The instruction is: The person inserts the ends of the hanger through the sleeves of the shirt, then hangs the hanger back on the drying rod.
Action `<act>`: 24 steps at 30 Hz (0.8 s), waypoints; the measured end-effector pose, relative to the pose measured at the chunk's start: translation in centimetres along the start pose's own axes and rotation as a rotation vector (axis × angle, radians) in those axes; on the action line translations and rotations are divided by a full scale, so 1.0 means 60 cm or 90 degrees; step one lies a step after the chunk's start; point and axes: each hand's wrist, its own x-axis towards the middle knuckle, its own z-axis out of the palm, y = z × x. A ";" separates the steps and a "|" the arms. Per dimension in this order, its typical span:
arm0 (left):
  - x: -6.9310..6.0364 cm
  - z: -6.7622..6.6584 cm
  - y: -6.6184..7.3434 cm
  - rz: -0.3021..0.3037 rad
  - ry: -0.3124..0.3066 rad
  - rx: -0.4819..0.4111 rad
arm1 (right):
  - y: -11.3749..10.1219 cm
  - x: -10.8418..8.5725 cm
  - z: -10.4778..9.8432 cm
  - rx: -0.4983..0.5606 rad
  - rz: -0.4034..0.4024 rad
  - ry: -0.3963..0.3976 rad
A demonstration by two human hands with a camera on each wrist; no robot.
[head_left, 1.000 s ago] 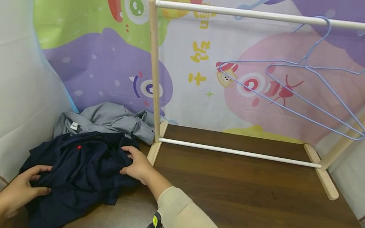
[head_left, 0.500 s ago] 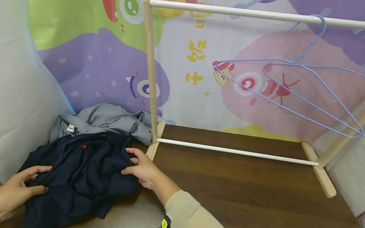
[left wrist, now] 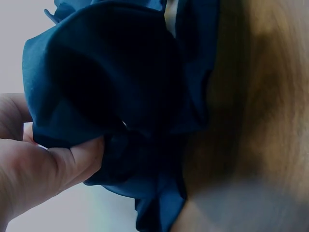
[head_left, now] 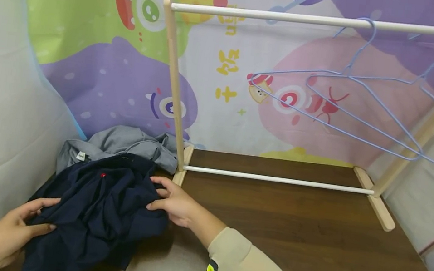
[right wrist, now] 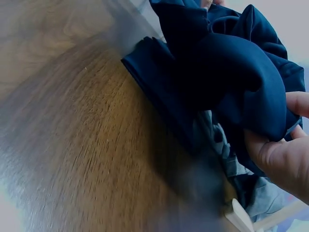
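A crumpled navy garment [head_left: 107,217] with a small red dot on it bunches between both hands at the left of the head view. My left hand [head_left: 9,229] pinches its left side between thumb and fingers. On the opposite side my right hand [head_left: 179,204] grips a fold. In the left wrist view the navy cloth [left wrist: 116,67] hangs from the left hand [left wrist: 43,164], raised off the table. Seen from the right wrist, the right thumb [right wrist: 268,150] presses the fabric against the fingers. Folds hide what kind of garment it is.
Behind the navy garment lies a grey garment [head_left: 125,144] with a white tag. A wooden rack [head_left: 175,79] with a white top rod [head_left: 278,16] stands at the back. Two blue wire hangers [head_left: 348,72] hang from its right part. Pale fabric walls [head_left: 0,93] bound the table.
Both hands have drawn the navy garment slightly upward, its lower edge now hanging off the table. The right hand moved a little to the right. The head view shifted slightly.
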 end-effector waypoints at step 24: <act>-0.005 0.057 0.064 0.111 -0.101 -0.114 | -0.064 -0.100 -0.050 0.006 -0.019 -0.034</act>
